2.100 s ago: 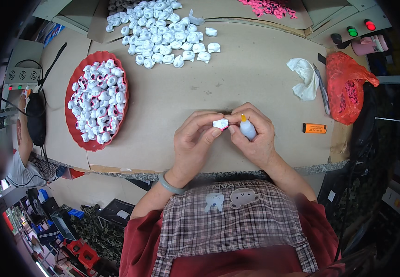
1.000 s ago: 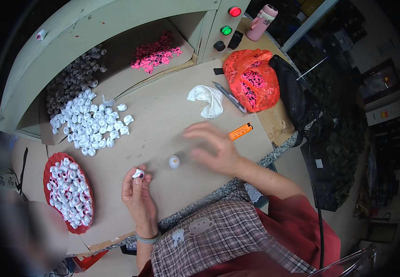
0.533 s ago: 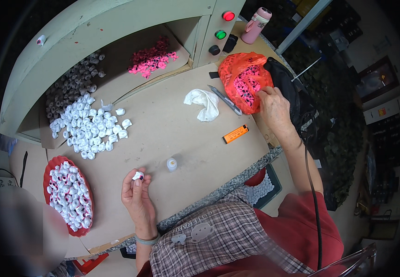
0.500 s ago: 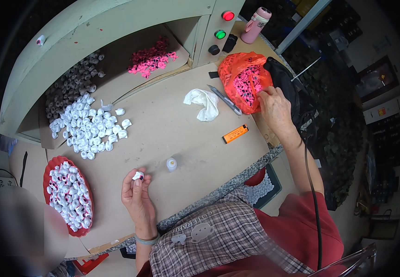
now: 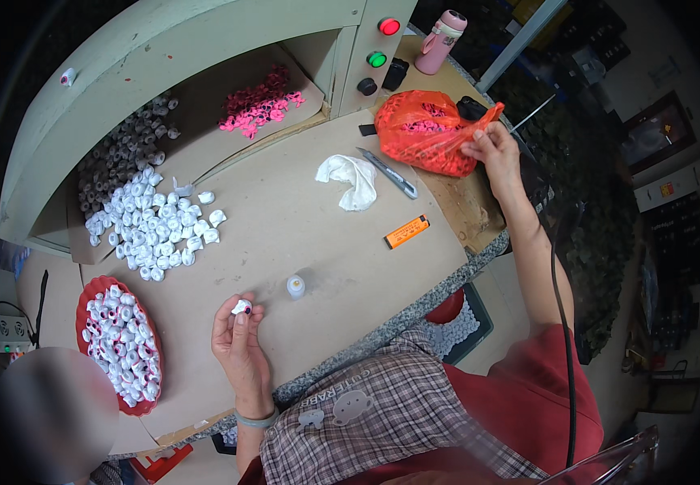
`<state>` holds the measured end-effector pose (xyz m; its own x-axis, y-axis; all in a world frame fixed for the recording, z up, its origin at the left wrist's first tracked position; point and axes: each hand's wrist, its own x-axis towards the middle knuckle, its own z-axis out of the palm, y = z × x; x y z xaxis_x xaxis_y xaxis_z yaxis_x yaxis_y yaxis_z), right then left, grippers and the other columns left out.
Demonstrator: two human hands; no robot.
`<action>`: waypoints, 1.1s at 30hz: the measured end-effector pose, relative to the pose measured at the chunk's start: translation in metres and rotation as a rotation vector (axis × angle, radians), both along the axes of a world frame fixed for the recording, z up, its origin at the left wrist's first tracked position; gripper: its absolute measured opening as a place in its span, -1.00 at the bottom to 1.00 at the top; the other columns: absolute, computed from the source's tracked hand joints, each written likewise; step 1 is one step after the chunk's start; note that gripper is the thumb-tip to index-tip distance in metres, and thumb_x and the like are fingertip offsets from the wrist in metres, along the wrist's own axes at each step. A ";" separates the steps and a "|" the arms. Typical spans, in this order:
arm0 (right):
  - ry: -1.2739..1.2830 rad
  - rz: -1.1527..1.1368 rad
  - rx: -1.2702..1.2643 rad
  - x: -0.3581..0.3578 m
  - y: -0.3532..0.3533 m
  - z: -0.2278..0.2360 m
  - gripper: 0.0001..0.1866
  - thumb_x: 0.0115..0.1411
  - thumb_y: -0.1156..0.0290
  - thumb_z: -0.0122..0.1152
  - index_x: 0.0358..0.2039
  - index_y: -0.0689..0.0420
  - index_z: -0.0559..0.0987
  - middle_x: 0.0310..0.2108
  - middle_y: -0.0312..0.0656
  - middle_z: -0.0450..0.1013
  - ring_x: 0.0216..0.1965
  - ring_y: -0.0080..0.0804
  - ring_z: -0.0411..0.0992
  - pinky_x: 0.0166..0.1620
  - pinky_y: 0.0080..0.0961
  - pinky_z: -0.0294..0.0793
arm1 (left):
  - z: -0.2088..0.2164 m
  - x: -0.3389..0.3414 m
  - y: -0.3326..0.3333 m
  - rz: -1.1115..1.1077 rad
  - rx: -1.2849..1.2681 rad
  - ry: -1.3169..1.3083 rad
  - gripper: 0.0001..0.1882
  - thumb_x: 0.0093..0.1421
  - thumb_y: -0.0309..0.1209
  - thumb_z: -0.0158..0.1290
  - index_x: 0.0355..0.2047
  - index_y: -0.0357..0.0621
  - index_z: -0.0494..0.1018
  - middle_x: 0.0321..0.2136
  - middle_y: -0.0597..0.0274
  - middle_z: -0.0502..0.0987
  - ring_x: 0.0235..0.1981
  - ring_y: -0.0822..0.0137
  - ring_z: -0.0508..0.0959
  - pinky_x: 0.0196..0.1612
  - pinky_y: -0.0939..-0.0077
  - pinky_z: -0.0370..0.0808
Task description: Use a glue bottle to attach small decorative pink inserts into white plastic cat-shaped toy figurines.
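My left hand (image 5: 242, 352) pinches a small white rounded piece (image 5: 241, 306) with a dark pink-rimmed spot, above the near part of the table. Fingers and thumb of my right hand (image 5: 499, 159) are closed on the gathered edge of a red plastic bag (image 5: 423, 149) at the far right. Small pink and black pieces show through the bag and at its partly folded mouth. A small white bottle (image 5: 296, 287) stands just right of my left hand. To the left, a red scalloped tray (image 5: 156, 343) is heaped with white pieces bearing pink-rimmed spots.
Plain white pieces (image 5: 160, 226) are piled before the pale green machine housing (image 5: 196, 32). Pink pieces (image 5: 257, 113) lie inside it. A white cloth (image 5: 354, 182), a utility knife (image 5: 390, 174) and an orange box cutter (image 5: 406, 232) lie mid-table. A pink flask (image 5: 439, 44) stands behind.
My right hand has come out of the bag's mouth and now grips its edge, pulled upward and to the right. The bag's opening is narrower. My left hand keeps its piece in place.
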<state>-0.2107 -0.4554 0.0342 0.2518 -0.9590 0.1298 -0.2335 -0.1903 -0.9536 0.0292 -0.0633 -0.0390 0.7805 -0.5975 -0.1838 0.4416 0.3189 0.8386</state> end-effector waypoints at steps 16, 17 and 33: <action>-0.228 -0.145 0.082 -0.027 0.093 -0.018 -0.88 0.25 0.42 0.07 -0.29 0.21 0.43 -0.41 -0.29 0.36 -0.54 -0.67 0.33 -0.54 -0.76 0.27 | 0.002 0.000 -0.001 -0.028 0.021 -0.009 -0.73 0.24 -0.54 0.00 -0.05 -0.30 0.41 -0.15 0.01 0.52 -0.24 0.33 0.55 -0.08 0.51 0.49; -0.300 -0.287 0.054 -0.021 0.107 -0.016 -0.87 0.24 0.44 0.07 -0.24 0.21 0.43 -0.35 -0.29 0.33 -0.50 -0.69 0.31 -0.52 -0.78 0.25 | 0.002 0.000 0.000 -0.026 0.021 -0.008 -0.73 0.24 -0.54 0.00 -0.05 -0.30 0.41 -0.15 0.01 0.52 -0.24 0.33 0.55 -0.08 0.51 0.49; 1.155 0.557 -0.423 0.066 -0.018 0.011 -0.25 0.00 0.20 0.31 0.14 0.31 0.27 0.16 0.15 0.23 0.19 -0.04 0.23 0.22 -0.32 0.21 | 0.001 0.000 0.002 -0.041 0.007 0.003 -0.72 0.23 -0.54 0.01 -0.04 -0.31 0.41 -0.15 0.02 0.53 -0.23 0.34 0.55 -0.07 0.49 0.49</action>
